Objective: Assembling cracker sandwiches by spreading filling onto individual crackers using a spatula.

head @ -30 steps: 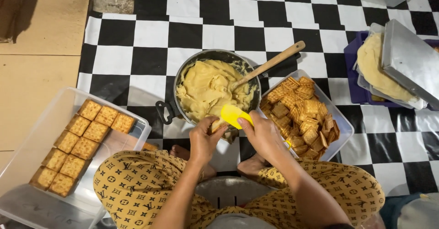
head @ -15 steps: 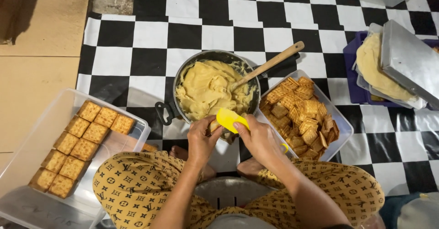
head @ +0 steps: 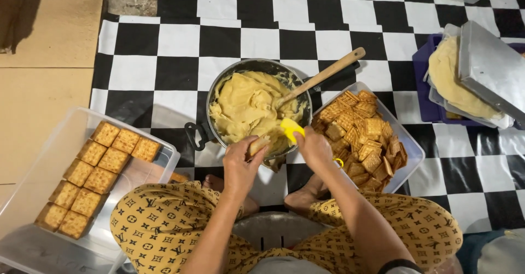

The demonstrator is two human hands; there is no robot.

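L hand (head: 240,162) grips one cracker (head: 258,144) at the pot (head: 219,88) rim, fingers closed on it. R hand (head: 314,147) clenched on yellow spatula (head: 291,128), blade just over the cream filling (head: 246,107). Step, as I judge: spreading. Next calls for even coat w/o snapping cracker, then placing w/ filled row in clear tub (head: 33,170). Plain crackers in tray (head: 413,148) at R.

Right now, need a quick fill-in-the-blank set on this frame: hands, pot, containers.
1. The left hand holds a ____ over the pot rim.
2. The right hand holds a spatula whose colour is ____.
3. The ____ spoon rests in the filling.
4. The clear box on the person's left holds filled crackers in ____ rows.

Missing words: cracker; yellow; wooden; two
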